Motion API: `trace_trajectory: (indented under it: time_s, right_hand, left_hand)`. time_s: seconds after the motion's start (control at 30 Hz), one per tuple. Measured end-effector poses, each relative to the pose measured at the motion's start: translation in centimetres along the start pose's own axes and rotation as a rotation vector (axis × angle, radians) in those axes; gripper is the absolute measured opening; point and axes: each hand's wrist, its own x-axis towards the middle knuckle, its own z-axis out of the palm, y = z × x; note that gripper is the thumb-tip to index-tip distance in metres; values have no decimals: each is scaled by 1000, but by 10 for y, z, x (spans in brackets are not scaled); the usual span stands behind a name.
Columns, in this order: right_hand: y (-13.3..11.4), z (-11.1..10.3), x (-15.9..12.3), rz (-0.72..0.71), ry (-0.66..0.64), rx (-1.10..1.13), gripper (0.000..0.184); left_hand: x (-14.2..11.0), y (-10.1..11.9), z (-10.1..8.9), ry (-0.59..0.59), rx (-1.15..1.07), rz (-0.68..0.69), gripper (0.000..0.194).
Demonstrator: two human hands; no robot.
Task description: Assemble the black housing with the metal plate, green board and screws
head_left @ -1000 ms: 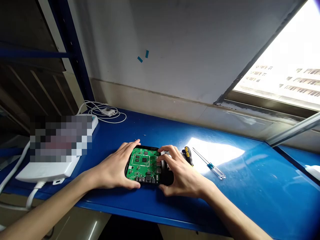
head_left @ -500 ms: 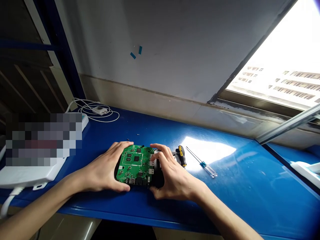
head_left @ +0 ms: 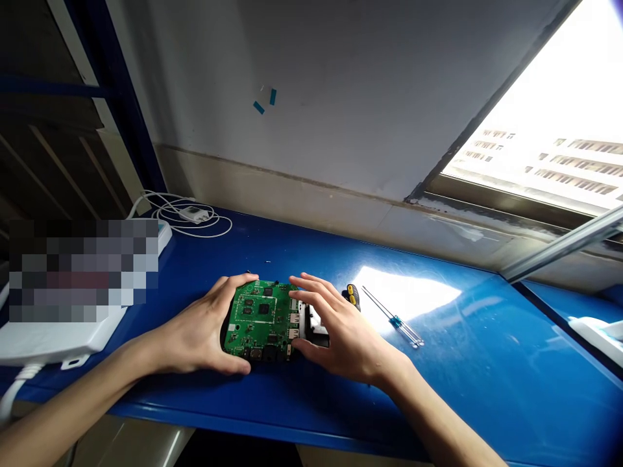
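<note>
A green circuit board (head_left: 257,318) with dark chips and metal ports along its right edge lies in a dark shallow casing above the blue table. My left hand (head_left: 199,327) grips the left side, its fingers at the far edge and its thumb at the near edge. At the right edge, my right hand (head_left: 343,331) holds the board, fingertips by the far corner and thumb by the lower port. Beneath the right palm, a black-and-white part (head_left: 316,324) is partly hidden.
Right of my hands lie a black-and-yellow screwdriver (head_left: 354,296), partly covered, and a thin blue-clear screwdriver (head_left: 396,321). A tiny screw (head_left: 267,262) lies behind the board. A white device (head_left: 63,340), partly pixelated, and a coiled white cable (head_left: 195,217) are at left.
My right thumb has moved up and in to the board's port edge, and its fingers have straightened. More of the black-and-white part shows. The right hand covers more of the black-and-yellow screwdriver.
</note>
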Motion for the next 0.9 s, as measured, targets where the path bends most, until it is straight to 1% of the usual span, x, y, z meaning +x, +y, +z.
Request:
trace_trajectory:
  time_s: [0.13,0.27,0.33,0.4,0.5,0.63,0.73,0.83,0.9]
  right_hand:
    - [1,2,0,-26,86,28,68]
    - [2,9,-1,20,163,59,88]
    - [3,12,-2,7,226,71,98]
    - [3,14,-2,-23,301,77,103]
    - [3,13,-2,-32,376,75,103]
    - [4,9,-3,-22,434,54,104]
    - [6,6,-7,-3,472,58,105]
    - [9,4,-10,13,497,64,104]
    - [11,2,-11,37,517,74,102]
  left_hand:
    - [-1,-4,4,31,-7,20,125]
    - [-3,-8,10,82,-34,30,138]
    - [-3,-10,12,94,-53,32,145]
    - [-3,-10,12,87,-71,32,149]
    - [-3,-9,10,52,-79,15,151]
    - [-3,-4,6,19,-76,-33,153]
    - [-4,0,3,-5,-60,-23,152]
    - [-6,5,0,-7,-62,-16,146]
    - [-7,9,-1,31,-76,-31,137]
